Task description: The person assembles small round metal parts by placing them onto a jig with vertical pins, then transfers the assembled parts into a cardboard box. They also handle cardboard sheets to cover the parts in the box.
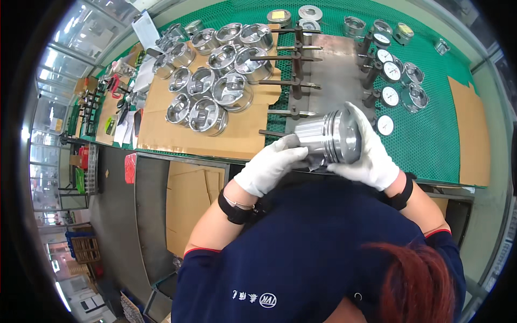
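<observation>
- From my remote post, I make out white characters (245, 295) and an oval lettered emblem (267, 300) on the navy shirt (318, 237), nearer than the held piston (327, 139).
- Beyond and right of that piston, dial gauges (391, 71) carry markings too fine for me.
- Farther beyond, two yellow labels (278, 15) show me nothing legible.

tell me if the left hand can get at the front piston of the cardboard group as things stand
Likely not at once: the left hand is on the held piston that the right hand also grips. Freed, it seems able to: mostly bare cardboard lies before the front piston.
</observation>
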Demonstrator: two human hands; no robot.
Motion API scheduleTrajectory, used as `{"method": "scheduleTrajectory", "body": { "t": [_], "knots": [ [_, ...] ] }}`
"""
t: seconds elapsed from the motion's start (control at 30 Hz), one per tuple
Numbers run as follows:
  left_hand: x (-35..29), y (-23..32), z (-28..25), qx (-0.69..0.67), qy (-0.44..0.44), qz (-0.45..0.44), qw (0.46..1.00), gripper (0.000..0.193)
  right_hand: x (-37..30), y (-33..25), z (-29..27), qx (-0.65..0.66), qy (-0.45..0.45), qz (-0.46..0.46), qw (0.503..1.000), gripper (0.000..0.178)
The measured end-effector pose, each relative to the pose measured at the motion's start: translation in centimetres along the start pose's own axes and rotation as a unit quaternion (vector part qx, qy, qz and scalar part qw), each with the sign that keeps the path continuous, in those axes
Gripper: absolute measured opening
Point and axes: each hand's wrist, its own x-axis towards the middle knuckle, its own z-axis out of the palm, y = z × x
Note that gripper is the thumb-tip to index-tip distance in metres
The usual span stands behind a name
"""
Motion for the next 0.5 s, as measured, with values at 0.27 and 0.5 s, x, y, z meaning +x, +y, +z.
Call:
{"method": "scheduleTrajectory", "body": {
  "t": [0.27,0.5],
  "knots": [
    [6.0,0.0,0.8,0.535,0.028,0.301,0.789,0.073,2.9,2.5,-0.6,-0.160,-0.057,0.004,0.985,0.107],
    [9.4,-3.0,2.0,0.557,0.078,0.348,0.750,0.065,-0.7,3.7,-2.2,-0.095,0.000,-0.021,0.995,0.101]
  ]
}}
